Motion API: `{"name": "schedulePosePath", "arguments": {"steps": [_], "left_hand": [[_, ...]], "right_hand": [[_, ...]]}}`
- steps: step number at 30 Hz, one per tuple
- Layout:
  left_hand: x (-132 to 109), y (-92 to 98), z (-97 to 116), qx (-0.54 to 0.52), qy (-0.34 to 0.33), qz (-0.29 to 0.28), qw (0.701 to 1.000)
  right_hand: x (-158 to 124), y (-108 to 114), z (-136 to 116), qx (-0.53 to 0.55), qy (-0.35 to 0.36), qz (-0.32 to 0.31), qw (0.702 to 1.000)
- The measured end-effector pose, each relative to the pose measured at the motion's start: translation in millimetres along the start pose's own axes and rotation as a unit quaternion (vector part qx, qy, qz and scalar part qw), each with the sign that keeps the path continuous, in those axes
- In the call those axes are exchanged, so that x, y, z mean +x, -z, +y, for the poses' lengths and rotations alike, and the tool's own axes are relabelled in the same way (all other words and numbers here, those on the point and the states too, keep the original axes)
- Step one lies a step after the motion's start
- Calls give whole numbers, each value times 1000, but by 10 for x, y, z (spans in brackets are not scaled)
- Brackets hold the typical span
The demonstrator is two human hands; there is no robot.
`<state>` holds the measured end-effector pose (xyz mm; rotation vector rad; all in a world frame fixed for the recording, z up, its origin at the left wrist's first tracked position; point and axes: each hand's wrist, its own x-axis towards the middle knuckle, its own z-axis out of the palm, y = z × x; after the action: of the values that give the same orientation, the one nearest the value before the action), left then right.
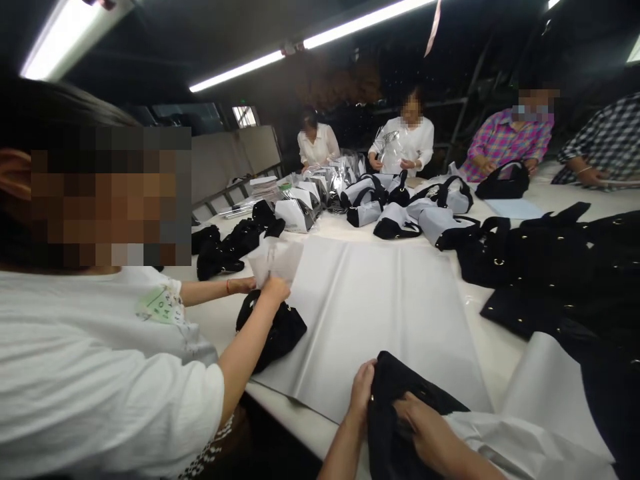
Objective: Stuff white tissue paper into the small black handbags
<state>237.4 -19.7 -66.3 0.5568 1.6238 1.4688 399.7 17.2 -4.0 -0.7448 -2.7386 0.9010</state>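
At the bottom edge, my left hand (361, 390) grips the left side of a black bag (400, 400), fingers curled round its edge. My right hand (425, 427) lies on the bag's top with fingers pressed into the fabric beside crumpled white paper (505, 440). The bag rests on a large white paper sheet (380, 313) spread on the table.
A person in a white shirt at my left crumples white paper (275, 261) over another black bag (277, 330). Black bags (560, 267) are piled at right, black-and-white bags (415, 213) in the middle. Several people work at the far side of the table (550, 193).
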Motion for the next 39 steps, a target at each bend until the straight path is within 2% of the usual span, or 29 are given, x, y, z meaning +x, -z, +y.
{"name": "schedulePosePath", "arguments": {"steps": [2, 3, 6, 7, 9, 11, 13, 18, 21, 25, 28, 33, 39], "left_hand": [[-32, 15, 179, 83, -5, 1, 996], [-91, 8, 249, 99, -5, 1, 995], [-427, -46, 382, 138, -33, -18, 990], [-569, -60, 409, 206, -86, -17, 975], [-844, -67, 445, 298, -134, -15, 945], [-1053, -66, 450, 342, -139, -12, 929], [-1164, -91, 430, 359, -134, -8, 924], [-1133, -291, 429, 381, -193, 15, 904], [-1103, -432, 505, 365, -239, 5, 900], [-1099, -533, 593, 354, -275, -27, 893], [-1071, -539, 625, 352, -277, -35, 893], [-1017, -494, 671, 352, -244, -31, 903], [-1023, -427, 686, 333, -221, -17, 917]], "right_hand": [[-41, 65, -37, 40, 20, -34, 998], [-73, 91, -39, 53, 20, -30, 998], [-202, 85, -6, 45, -17, 47, 998], [-245, 52, 11, 35, -31, 69, 997], [-315, -37, 37, 11, -57, 91, 994], [-350, -116, 40, -9, -75, 97, 992], [-349, -145, 30, -16, -89, 95, 991], [-235, 13, 45, 19, -69, 58, 996], [-151, 148, 82, 75, -44, 15, 996], [-97, 249, 170, 193, -43, -43, 979], [-67, 256, 262, 250, -60, -98, 961], [70, 205, 318, 186, -83, -215, 955], [217, 181, 272, 118, -95, -285, 946]]}}
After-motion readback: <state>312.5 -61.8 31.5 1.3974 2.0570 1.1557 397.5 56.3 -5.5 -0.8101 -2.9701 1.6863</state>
